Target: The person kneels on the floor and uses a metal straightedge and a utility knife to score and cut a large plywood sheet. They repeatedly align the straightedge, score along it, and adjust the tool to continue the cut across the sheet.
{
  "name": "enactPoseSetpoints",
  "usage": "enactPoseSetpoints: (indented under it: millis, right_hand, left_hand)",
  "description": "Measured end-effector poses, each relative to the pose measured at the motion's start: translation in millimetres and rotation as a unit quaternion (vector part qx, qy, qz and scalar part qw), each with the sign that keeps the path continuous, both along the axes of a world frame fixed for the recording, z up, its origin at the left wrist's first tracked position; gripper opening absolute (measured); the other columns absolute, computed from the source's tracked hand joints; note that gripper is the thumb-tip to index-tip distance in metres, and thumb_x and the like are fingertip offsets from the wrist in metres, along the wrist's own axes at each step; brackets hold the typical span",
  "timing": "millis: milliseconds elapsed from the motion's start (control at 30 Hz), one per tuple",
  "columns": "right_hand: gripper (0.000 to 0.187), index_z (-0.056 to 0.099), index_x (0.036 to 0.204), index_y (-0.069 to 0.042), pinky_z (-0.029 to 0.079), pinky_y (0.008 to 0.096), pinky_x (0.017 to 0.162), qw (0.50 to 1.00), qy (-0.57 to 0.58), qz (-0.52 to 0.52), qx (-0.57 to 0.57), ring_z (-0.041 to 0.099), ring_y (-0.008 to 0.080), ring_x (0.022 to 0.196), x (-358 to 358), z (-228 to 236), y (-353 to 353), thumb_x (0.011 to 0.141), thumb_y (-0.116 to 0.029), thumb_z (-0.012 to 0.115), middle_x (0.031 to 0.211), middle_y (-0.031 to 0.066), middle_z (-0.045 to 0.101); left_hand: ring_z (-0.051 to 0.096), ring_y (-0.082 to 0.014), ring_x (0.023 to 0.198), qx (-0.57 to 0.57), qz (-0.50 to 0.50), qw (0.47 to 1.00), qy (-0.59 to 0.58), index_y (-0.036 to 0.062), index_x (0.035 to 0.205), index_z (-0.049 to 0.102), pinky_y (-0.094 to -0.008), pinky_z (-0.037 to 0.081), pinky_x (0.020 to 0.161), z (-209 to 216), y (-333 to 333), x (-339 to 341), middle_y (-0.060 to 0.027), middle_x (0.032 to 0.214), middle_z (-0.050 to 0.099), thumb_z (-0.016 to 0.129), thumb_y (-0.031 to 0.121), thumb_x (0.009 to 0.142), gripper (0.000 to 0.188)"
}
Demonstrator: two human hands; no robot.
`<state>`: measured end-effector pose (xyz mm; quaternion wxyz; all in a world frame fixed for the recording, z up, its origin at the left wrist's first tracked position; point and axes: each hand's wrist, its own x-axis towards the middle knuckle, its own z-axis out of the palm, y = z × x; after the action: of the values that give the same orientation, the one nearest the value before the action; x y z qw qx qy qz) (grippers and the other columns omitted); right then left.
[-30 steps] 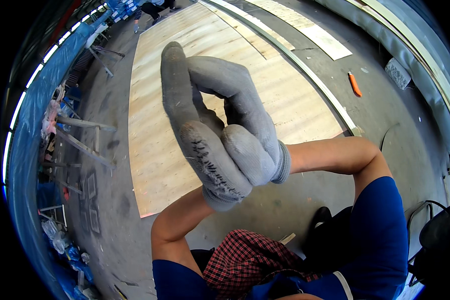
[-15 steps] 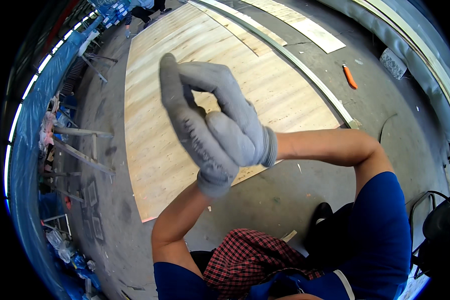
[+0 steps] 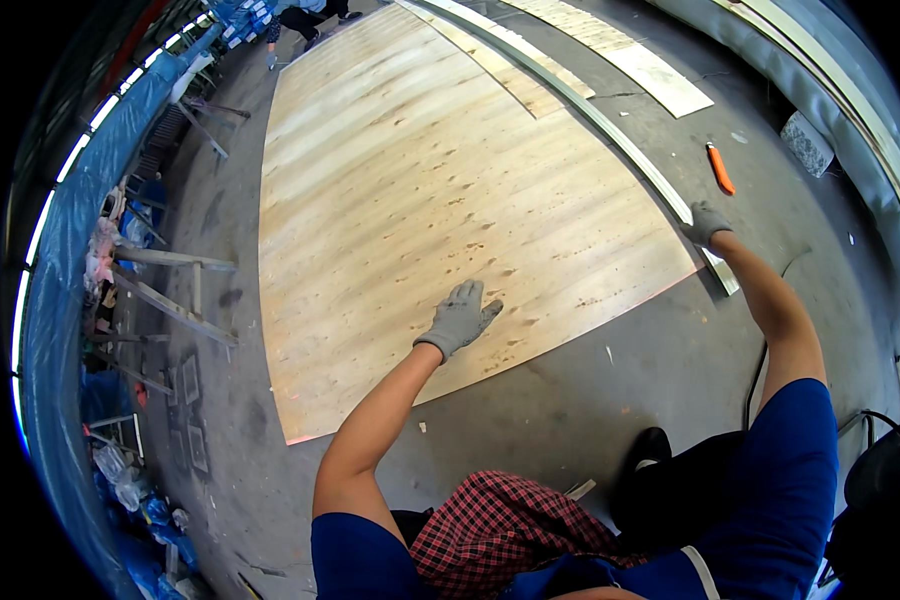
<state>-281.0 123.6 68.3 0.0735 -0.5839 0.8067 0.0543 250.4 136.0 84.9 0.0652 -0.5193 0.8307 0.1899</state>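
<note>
A large plywood sheet [image 3: 370,230] with brown knots lies on the floor in front of me. My left hand [image 3: 457,320], in a grey work glove, rests flat on its near part with the fingers spread. Along the sheet's right side runs a long, pale, narrow straight strip [image 3: 610,130]. My right hand [image 3: 708,224], gloved too, grips this strip near its close end, which sticks out past the sheet's edge. Part of the right fingers is hidden. On the floor beyond that hand lies an orange-handled knife [image 3: 720,170].
Narrow plywood strips [image 3: 620,55] lie to the far right. A speckled grey block [image 3: 806,145] sits by the covered wall. At the far left corner another person [image 3: 305,18] crouches by the sheet. Wooden trestles [image 3: 170,258] and blue plastic sheeting [image 3: 60,290] line the left.
My hands were together in the air in front of me. They have parted: the left has come down onto the plywood, the right has reached out right and taken hold of the strip.
</note>
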Motion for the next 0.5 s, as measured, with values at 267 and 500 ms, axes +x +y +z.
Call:
enactPoseSetpoints:
  millis: [267, 500]
  right_hand:
    - [0.057, 0.057, 0.124, -0.003, 0.048, 0.0444, 0.096, 0.993, 0.016, -0.046, 0.111, 0.056, 0.0394, 0.119, -5, -17, 4, 0.077, -0.032, 0.068, 0.128, 0.0242, 0.055]
    - [0.043, 0.061, 0.119, -0.002, 0.05, 0.0449, 0.094, 0.99, 0.014, -0.133, -0.036, 0.059, 0.0385, 0.113, -36, -64, 5, 0.079, -0.018, 0.062, 0.124, 0.0236, 0.058]
  left_hand:
    - [0.019, -0.0381, 0.147, 0.153, 0.006, 0.978, -0.142, -0.0021, 0.151, 0.022, -0.0462, 0.024, 0.117, -58, 12, 17, -0.0262, 0.158, 0.016, 0.041, 0.072, 0.09, 0.097]
    - [0.01, -0.0415, 0.148, 0.189, -0.001, 0.975, -0.119, -0.0055, 0.152, 0.016, -0.0476, 0.019, 0.119, -51, 11, 8, -0.0275, 0.159, 0.008, 0.04, 0.077, 0.086, 0.108]
